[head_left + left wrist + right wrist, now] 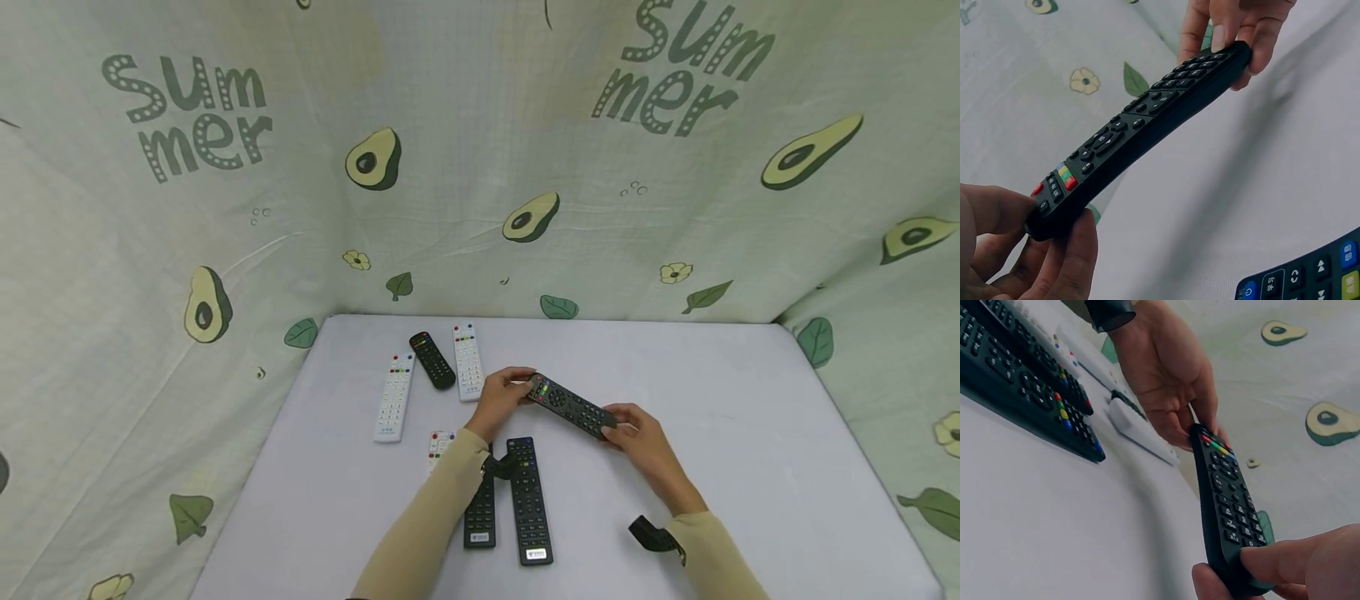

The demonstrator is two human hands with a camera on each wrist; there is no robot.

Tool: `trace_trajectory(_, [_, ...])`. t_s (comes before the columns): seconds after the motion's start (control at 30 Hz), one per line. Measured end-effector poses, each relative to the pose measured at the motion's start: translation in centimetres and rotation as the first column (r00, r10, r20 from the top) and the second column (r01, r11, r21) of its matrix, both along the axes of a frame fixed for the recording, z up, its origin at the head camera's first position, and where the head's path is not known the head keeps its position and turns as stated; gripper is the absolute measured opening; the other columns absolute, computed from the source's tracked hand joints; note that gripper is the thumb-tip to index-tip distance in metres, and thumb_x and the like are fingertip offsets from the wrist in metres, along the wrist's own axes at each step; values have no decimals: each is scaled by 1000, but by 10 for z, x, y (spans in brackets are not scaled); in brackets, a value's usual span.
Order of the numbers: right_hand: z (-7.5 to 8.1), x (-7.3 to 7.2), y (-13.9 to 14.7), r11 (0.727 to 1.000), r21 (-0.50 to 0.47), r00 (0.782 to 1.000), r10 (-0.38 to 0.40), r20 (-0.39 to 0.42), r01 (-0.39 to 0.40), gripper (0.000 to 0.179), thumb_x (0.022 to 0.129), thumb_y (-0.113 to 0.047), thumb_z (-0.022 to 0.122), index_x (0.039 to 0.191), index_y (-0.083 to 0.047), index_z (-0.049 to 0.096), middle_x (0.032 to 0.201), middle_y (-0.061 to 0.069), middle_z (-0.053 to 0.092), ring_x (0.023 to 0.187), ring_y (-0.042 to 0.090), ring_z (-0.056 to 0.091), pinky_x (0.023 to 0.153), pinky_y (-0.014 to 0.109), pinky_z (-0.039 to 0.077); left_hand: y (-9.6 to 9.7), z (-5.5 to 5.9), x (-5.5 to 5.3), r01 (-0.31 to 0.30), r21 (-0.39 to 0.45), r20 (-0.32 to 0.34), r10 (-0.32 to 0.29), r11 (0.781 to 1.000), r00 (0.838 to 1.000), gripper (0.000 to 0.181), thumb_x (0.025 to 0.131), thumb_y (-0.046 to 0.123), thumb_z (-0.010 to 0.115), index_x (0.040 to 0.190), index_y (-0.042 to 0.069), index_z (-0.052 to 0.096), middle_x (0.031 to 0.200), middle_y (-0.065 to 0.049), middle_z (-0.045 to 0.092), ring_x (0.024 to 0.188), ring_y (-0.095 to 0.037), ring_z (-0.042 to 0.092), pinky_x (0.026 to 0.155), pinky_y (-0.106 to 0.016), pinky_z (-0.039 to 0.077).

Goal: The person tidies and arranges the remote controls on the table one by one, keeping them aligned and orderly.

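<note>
A black remote control (572,405) with coloured buttons is held above the white table by both hands, its button side up. My left hand (501,398) pinches the end with the red button, thumb on one side and fingers on the other in the left wrist view. At the opposite end, near the number keys, my right hand (639,437) grips it, with the thumb (1285,556) on top. The remote's shadow falls on the table in the left wrist view. Below it, another black remote (529,504) lies beside the left forearm.
A second long black remote (480,517) and a white remote (441,446) are partly covered by the left arm. Farther back lie two white remotes (393,400) and a small black one (432,360). Patterned cloth (450,167) hangs behind the table (712,375).
</note>
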State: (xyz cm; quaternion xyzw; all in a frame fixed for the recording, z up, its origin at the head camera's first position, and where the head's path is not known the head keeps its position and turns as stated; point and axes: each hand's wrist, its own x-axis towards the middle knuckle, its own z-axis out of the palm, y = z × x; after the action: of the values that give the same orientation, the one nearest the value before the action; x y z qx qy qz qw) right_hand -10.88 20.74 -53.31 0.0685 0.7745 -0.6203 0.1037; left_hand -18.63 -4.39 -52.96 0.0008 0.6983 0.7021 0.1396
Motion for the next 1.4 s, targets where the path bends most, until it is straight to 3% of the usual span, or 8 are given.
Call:
trace_trajectory(0.37, [4,35,1,999,15,998,38,57,-39,49,98,2,69,144,11,53,129,25,57,109,22,68,84,28,63,5,8,12,125,-78,-46,-129,989,991,28,105,6,63,132,0,69,124,-14,68,91,-14,70,89,-36,63])
trace_trajectory(0.6, [7,51,-4,997,59,992,42,117,-49,52,94,-1,73,143,8,55,126,20,61,107,22,69,82,26,61,9,13,17,193,-159,-66,-206,968,976,25,105,7,64,128,3,73,121,-11,71,91,-14,69,90,-41,63])
trace_trajectory(0.8, [3,64,-10,996,55,988,60,139,-68,56,90,0,76,142,8,55,122,18,65,104,24,71,82,28,61,13,16,21,246,-254,-93,-277,936,956,24,105,9,64,126,6,75,119,-5,72,88,-11,64,89,-50,62])
trace_trajectory(0.93, [-3,71,-12,994,26,986,98,138,-103,59,89,1,75,143,10,52,121,18,65,104,25,72,83,29,62,16,15,21,284,-308,-95,-326,908,941,23,105,12,65,125,8,76,118,-3,72,88,-8,63,82,-39,61])
trace_trajectory(1.1, [-7,78,-13,987,29,980,152,128,-157,64,88,-1,76,144,11,50,118,16,64,100,23,72,81,27,60,20,13,21,323,-379,-103,-387,867,916,23,104,12,65,123,11,78,121,-3,72,86,-6,60,69,-23,51])
trace_trajectory(1.4, [-9,88,-19,980,45,971,183,153,-192,69,84,-1,79,144,13,48,115,14,66,96,22,70,79,27,58,23,12,20,397,-449,-82,-479,801,874,22,104,9,66,122,10,79,119,-3,73,84,-4,62,70,-19,54])
